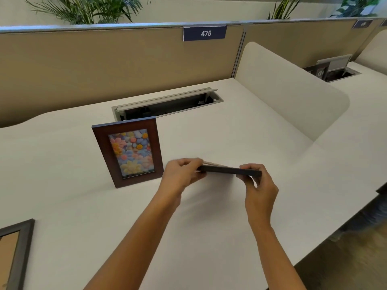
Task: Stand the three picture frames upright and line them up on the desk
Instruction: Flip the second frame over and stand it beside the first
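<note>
A smooth, matte white desk [209, 237] is seen, backed by a tan fabric partition [104, 65] bearing a dark blue label reading 475 [205, 33]. A long rectangular cable hatch [167, 104] with a grey metal rim is set into the desktop, its lid raised and its inside too dark to be made out. A rounded cream divider panel [289, 95] is fixed at the desk's right side.

A reddish-brown wooden frame [128, 152] is stood upright just in front of the hatch, a picture of pastel flowers shown under its glass. A second frame [15, 256], grey-brown with a tan insert, is laid flat at the lower left and is cut off by the picture edge.

The third frame, a dark frame [229, 170], is held edge-on above the desk just right of the upright one, so only its thin dark side and a pale strip along its back are shown; its face is hidden. Its left end is pinched by the left hand [181, 173], and its right end is gripped by the curled fingers of the right hand [258, 185]
</note>
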